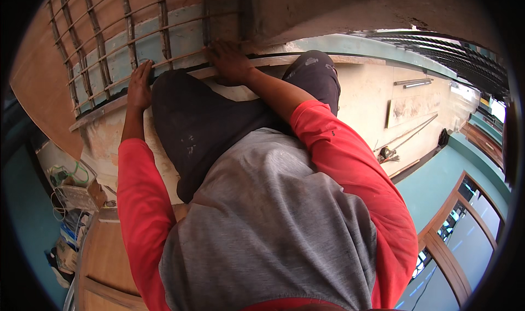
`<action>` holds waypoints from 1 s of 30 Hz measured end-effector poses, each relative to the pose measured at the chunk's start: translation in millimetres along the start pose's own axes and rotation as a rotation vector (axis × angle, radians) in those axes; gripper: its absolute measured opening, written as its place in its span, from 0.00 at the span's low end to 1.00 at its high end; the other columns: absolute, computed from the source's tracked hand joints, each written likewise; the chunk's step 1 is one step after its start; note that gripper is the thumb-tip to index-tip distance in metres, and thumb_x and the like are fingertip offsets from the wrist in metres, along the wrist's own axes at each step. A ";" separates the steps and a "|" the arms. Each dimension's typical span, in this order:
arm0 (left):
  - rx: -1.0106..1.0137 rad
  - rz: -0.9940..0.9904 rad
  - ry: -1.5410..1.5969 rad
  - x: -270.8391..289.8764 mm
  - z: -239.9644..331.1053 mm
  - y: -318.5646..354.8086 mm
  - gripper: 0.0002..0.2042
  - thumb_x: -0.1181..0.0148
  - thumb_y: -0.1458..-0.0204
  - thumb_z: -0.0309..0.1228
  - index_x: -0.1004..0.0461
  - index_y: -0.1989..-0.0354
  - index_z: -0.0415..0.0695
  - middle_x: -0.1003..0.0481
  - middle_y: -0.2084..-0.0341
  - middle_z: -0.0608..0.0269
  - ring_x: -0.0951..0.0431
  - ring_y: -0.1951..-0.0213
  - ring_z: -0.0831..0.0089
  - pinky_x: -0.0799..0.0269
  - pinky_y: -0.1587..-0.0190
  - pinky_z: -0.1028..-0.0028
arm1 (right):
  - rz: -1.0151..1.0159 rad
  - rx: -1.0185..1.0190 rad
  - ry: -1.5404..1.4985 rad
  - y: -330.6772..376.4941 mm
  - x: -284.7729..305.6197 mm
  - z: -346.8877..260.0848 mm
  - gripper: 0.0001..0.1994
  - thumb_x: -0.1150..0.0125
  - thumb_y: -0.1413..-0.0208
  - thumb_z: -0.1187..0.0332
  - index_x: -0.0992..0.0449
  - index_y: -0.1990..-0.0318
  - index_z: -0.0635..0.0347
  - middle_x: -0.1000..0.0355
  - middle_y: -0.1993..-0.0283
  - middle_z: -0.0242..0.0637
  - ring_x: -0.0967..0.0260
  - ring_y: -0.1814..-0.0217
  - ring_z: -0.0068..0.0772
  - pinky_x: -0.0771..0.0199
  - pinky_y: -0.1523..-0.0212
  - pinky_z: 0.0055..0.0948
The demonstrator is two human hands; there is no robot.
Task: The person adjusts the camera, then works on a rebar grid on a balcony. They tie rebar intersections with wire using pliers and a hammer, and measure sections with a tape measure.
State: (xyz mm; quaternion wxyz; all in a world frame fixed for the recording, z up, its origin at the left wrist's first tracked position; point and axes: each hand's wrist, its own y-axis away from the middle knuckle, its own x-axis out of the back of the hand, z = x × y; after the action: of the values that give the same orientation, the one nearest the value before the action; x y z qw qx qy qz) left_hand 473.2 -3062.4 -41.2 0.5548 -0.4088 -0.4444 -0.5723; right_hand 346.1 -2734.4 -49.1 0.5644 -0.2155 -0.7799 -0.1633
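At the upper left is a reinforcing-bar grid (130, 33), its thick dark bars crossed by thinner rods, in front of a brown and pale-blue surface. My left hand (140, 85) rests at the grid's near edge, fingers stretched out and held close together by the lowest rod. Farther right, my right hand (231, 64) lies with its fingers extended at the same edge, beside the grid's last bars; its fingertips are dark and hard to make out. Neither hand shows anything gripped. Both forearms, in red sleeves, reach past my bent knees in dark trousers.
A pale ledge (350, 60) runs along the grid's near side. On the floor at right lie metal rods (414, 83), a flat board (413, 109) and a dusty tool (387, 153). A wooden box (82, 193) with green cord stands at left. Wood-framed windows (454, 240) are at lower right.
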 end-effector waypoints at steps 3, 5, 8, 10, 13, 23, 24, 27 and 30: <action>0.024 -0.009 -0.010 -5.7 -3.9 2.7 0.35 0.46 0.49 0.17 0.38 0.29 0.48 0.35 0.32 0.53 0.38 0.30 0.55 0.47 0.26 0.54 | 0.016 -0.001 0.053 5.4 12.2 -7.8 0.29 0.37 0.47 0.64 0.32 0.37 0.64 0.37 0.33 0.54 0.45 0.26 0.55 0.43 0.29 0.53; 0.044 -0.021 -0.024 -11.8 -9.4 6.1 0.35 0.45 0.49 0.18 0.39 0.29 0.48 0.36 0.32 0.53 0.39 0.29 0.55 0.47 0.26 0.54 | -0.073 -0.078 0.010 8.2 37.7 -14.2 0.22 0.40 0.46 0.68 0.28 0.43 0.64 0.34 0.36 0.53 0.41 0.28 0.53 0.36 0.33 0.50; 0.037 -0.028 -0.020 -14.8 -11.0 -2.5 0.34 0.42 0.47 0.20 0.39 0.29 0.48 0.36 0.31 0.53 0.40 0.28 0.54 0.47 0.26 0.54 | -0.193 -0.237 -0.120 23.6 54.8 -10.5 0.16 0.42 0.47 0.71 0.24 0.51 0.64 0.29 0.43 0.52 0.32 0.37 0.51 0.26 0.42 0.46; 0.013 -0.025 0.024 -10.9 -5.5 -4.8 0.33 0.39 0.46 0.23 0.39 0.28 0.47 0.37 0.31 0.53 0.41 0.28 0.54 0.47 0.26 0.55 | -0.140 -0.262 -0.092 37.4 24.0 3.9 0.14 0.40 0.49 0.70 0.25 0.54 0.65 0.26 0.52 0.49 0.25 0.47 0.50 0.22 0.51 0.45; 0.010 -0.056 0.069 -17.1 -13.1 3.6 0.35 0.35 0.46 0.29 0.39 0.28 0.47 0.38 0.30 0.53 0.42 0.28 0.53 0.49 0.26 0.54 | -0.085 -0.217 -0.070 38.5 14.8 -2.5 0.14 0.42 0.48 0.71 0.25 0.53 0.64 0.26 0.52 0.50 0.25 0.47 0.50 0.22 0.50 0.43; -0.008 -0.124 -0.016 -24.7 -23.0 -9.3 0.39 0.34 0.51 0.23 0.41 0.27 0.48 0.41 0.28 0.53 0.45 0.26 0.54 0.48 0.26 0.57 | -0.488 -0.259 -0.220 31.9 73.6 0.9 0.20 0.37 0.42 0.63 0.25 0.46 0.66 0.22 0.51 0.51 0.24 0.46 0.50 0.22 0.50 0.44; -0.011 -0.166 -0.046 -20.9 -29.1 -10.8 0.39 0.33 0.51 0.23 0.41 0.27 0.48 0.41 0.28 0.53 0.45 0.26 0.54 0.47 0.26 0.58 | -0.411 -0.261 -0.251 39.5 84.8 4.0 0.19 0.36 0.42 0.62 0.24 0.47 0.64 0.21 0.53 0.50 0.23 0.48 0.50 0.22 0.50 0.44; 0.049 -0.319 -0.004 2.8 -29.9 -12.6 0.40 0.31 0.51 0.27 0.41 0.28 0.45 0.39 0.30 0.50 0.43 0.27 0.52 0.40 0.29 0.59 | -0.170 -0.296 -0.413 87.9 141.6 12.3 0.18 0.35 0.43 0.58 0.20 0.50 0.58 0.20 0.57 0.49 0.22 0.52 0.52 0.23 0.50 0.45; 0.207 -0.424 0.115 54.5 -19.6 -29.9 0.40 0.28 0.50 0.33 0.40 0.28 0.42 0.35 0.33 0.45 0.37 0.30 0.50 0.35 0.33 0.58 | 0.270 -0.368 -0.570 145.2 177.1 44.7 0.17 0.36 0.41 0.56 0.20 0.53 0.59 0.22 0.57 0.53 0.23 0.53 0.54 0.24 0.53 0.46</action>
State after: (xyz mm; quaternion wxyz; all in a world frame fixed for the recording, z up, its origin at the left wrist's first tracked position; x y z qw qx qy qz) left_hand 441.1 -3096.4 4.3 0.4854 -0.2143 -0.5443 -0.6498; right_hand 337.6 -2561.3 107.1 0.2926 -0.4511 -0.8281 -0.1583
